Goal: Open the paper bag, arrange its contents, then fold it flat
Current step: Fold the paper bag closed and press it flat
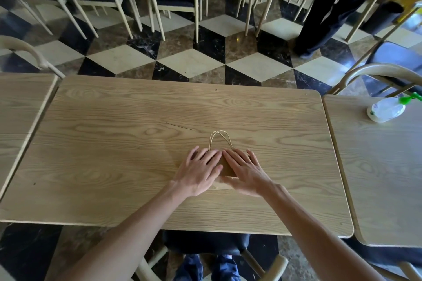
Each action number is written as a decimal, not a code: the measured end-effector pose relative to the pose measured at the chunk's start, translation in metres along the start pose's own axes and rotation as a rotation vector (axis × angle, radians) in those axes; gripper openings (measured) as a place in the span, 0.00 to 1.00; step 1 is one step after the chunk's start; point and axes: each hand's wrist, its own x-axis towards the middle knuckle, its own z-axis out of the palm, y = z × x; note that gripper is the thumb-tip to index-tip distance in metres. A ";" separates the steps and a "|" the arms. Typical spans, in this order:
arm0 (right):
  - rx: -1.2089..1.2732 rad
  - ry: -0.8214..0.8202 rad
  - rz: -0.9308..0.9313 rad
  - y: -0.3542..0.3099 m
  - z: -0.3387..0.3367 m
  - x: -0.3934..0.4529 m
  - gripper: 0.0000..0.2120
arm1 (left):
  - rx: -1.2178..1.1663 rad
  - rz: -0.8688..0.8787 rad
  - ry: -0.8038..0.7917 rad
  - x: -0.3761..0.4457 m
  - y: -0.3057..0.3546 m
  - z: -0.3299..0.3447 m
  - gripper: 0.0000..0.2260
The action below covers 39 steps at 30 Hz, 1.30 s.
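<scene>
A small brown paper bag (225, 169) lies flat on the wooden table (137, 121), right of the middle and near me. Its two twine handles (219, 138) loop out from its far end. My left hand (198, 172) rests palm down on the bag's left part with fingers spread. My right hand (246, 172) lies flat on its right part, fingers spread too. Both hands cover most of the bag, so only a wedge between them shows. No contents of the bag are visible.
A white spray bottle (386, 109) with a green nozzle lies on the neighbouring table (376, 178) at the right. Another table (20, 107) adjoins on the left. Chairs ring the tables, and a person's dark-trousered legs (331, 11) stand on the checkered floor at the far right.
</scene>
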 end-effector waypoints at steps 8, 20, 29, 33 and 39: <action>-0.058 0.209 0.247 -0.035 0.003 0.005 0.21 | 0.046 -0.366 0.159 0.001 0.028 0.014 0.23; -0.134 0.455 0.365 -0.039 0.028 0.025 0.12 | -0.022 -0.469 0.261 0.003 0.031 0.032 0.21; -0.020 0.608 0.492 -0.013 0.031 0.012 0.29 | -0.088 -0.573 0.404 -0.004 0.024 0.035 0.26; 0.137 0.632 0.665 -0.006 0.029 0.003 0.38 | -0.185 -0.701 0.470 -0.005 0.021 0.030 0.34; 0.528 0.572 0.873 -0.008 0.030 -0.004 0.32 | -0.858 -1.103 0.465 -0.004 0.025 0.025 0.38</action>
